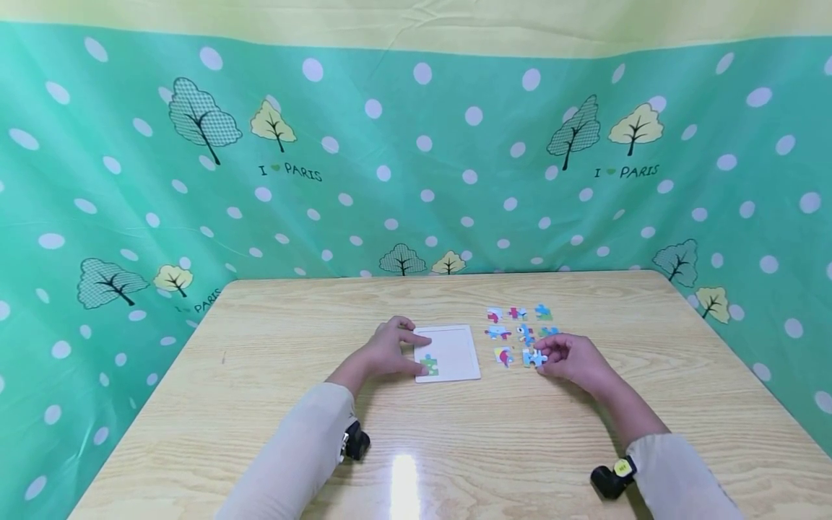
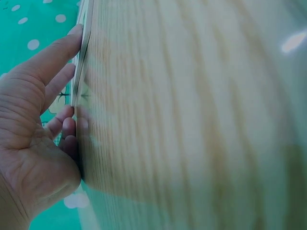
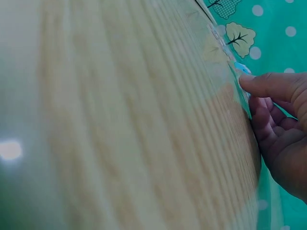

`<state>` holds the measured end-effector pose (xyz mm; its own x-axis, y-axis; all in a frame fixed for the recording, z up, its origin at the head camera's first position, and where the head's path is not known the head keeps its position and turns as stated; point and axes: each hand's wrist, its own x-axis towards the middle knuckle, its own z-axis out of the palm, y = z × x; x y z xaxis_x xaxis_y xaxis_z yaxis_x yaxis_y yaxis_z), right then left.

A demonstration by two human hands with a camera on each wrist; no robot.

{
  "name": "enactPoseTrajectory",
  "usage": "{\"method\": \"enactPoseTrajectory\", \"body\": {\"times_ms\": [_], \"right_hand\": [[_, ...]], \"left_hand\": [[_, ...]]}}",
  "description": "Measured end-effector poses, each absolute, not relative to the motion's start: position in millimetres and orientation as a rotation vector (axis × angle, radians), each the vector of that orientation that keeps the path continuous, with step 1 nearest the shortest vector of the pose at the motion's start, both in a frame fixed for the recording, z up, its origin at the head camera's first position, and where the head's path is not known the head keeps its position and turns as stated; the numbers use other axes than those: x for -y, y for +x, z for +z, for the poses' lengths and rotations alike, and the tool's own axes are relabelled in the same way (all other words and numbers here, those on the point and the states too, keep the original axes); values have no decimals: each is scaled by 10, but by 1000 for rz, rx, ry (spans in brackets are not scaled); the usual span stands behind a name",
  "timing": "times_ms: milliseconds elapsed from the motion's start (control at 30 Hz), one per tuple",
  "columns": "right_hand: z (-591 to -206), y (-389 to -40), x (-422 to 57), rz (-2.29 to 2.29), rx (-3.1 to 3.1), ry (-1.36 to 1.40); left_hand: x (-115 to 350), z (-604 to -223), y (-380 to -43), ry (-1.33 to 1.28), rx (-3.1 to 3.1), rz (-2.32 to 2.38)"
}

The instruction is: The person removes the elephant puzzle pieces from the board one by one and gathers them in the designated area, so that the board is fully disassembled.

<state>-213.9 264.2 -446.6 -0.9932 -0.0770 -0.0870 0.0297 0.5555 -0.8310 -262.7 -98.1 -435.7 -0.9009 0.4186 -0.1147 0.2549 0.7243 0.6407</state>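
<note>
A white square puzzle tray (image 1: 455, 354) lies on the table, with one green puzzle piece (image 1: 428, 363) in its near left corner. My left hand (image 1: 388, 349) rests at the tray's left side, thumb at the green piece and a fingertip on the tray farther up. In the left wrist view the left hand (image 2: 36, 120) shows its thumb and fingers extended along the tabletop. To the right of the tray, my right hand (image 1: 572, 359) pinches a light blue puzzle piece (image 1: 539, 357) between thumb and fingers. The right wrist view shows the right hand (image 3: 280, 115) low at the tabletop, the piece's blue edge by the thumb tip.
Several loose puzzle pieces (image 1: 497, 332) lie in rough rows between the tray and my right hand. The wooden table (image 1: 292, 339) ends at a green dotted curtain (image 1: 403, 195) behind it. A small black camera is strapped to each wrist.
</note>
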Motion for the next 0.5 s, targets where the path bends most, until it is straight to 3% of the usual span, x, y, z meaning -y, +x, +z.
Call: {"method": "enactPoseTrajectory", "body": {"times_ms": [500], "right_hand": [[-4455, -2142, -2630, -1282, -2730, -68]], "left_hand": [[989, -4380, -2655, 538, -2675, 930]]}}
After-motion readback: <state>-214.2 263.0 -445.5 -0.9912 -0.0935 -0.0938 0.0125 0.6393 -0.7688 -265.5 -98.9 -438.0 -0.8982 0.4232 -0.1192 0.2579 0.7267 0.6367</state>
